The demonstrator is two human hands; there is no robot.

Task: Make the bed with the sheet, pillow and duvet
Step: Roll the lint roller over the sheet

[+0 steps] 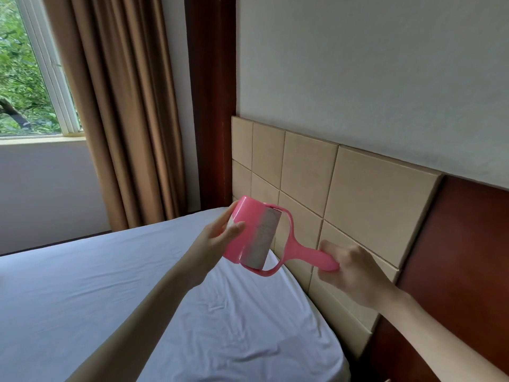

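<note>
From the head view, the bed wears only its sheet [115, 293]: white, pulled fairly flat across the mattress, with a fan of soft creases near the corner closest to the headboard [358, 188]. It covers the mattress right up to the rounded edge that runs just beside the tan padded panels.

Above that corner the person holds a pink lint roller [259, 238] in the air, clear of the sheet. The right hand [349, 268] is curled round the end of its handle, fingers wrapped under it. The left hand [220, 238] grips the pink cover [242, 230] that sits over part of the roll, thumb across the front and fingers behind it. The exposed part of the roll is pale grey and looks dusty. Whether the cover is fully seated on the roll I cannot tell.

The headboard's panels are square and stitched, set against dark red-brown wood [468, 244]. Brown curtains [124, 106] hang at the far side of the bed next to a window [35, 78] showing green leaves.
</note>
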